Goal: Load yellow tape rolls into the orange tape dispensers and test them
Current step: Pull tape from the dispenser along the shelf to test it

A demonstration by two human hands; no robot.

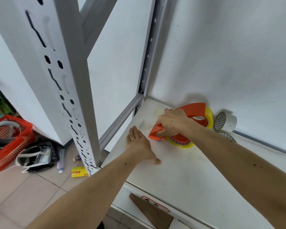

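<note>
Basically testing time — the right hand [169, 123] clenches a loaded orange dispenser [157, 133] on the far shelf [180, 176], left hand [139, 144] flat and released — next it probably needs a steady drag.

On the white shelf [180, 176], the right hand [170, 122] grips an orange tape dispenser [157, 132] loaded with a yellow tape roll [182, 142]; a second orange dispenser [194, 109] with its own yellow roll [209, 117] lies just behind. The left hand [139, 144] rests flat, fingers extended, beside it. Two white patterned tape rolls [225, 122] sit near the wall; a red basket [10, 141] stands on the tiled floor.
</note>
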